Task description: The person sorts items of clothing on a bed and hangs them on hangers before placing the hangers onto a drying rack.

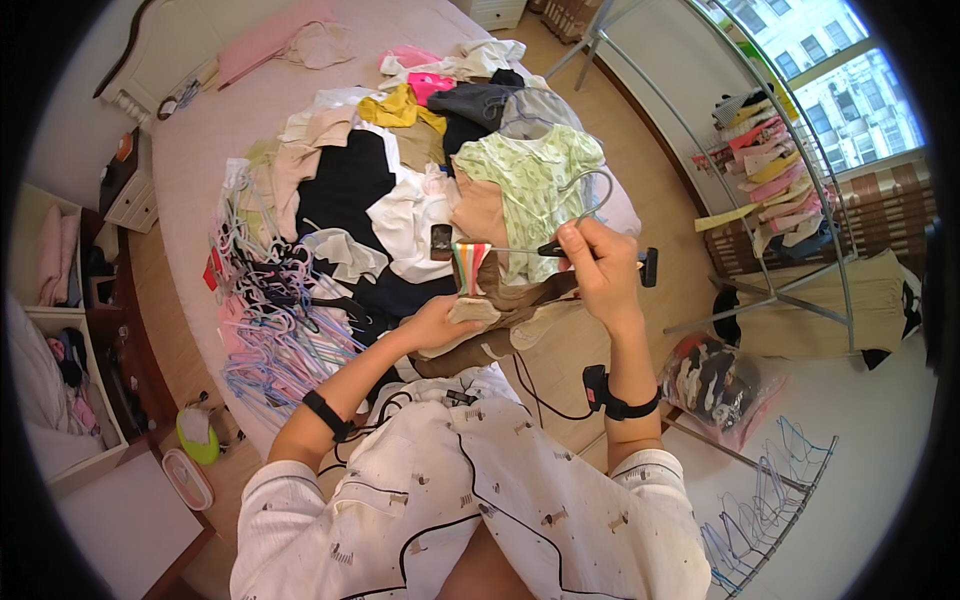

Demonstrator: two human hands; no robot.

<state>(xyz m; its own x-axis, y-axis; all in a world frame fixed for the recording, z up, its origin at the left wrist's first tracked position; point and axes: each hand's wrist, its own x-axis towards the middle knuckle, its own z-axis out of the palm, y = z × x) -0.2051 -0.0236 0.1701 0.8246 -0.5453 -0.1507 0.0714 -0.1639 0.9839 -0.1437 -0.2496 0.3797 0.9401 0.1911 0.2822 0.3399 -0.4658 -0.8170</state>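
Observation:
My right hand grips a metal clip hanger by the neck of its hook, holding it up in front of me. One black clip sits at the bar's left end, another at the right. My left hand pinches the waist of a brown garment just below the left clip, beside a small striped tag. The garment drapes down over the bed edge between both hands.
A bed carries a heap of mixed clothes and a tangle of pastel wire hangers. A metal clothes rack with hung garments stands right. A bag of clothes and more hangers lie on the floor.

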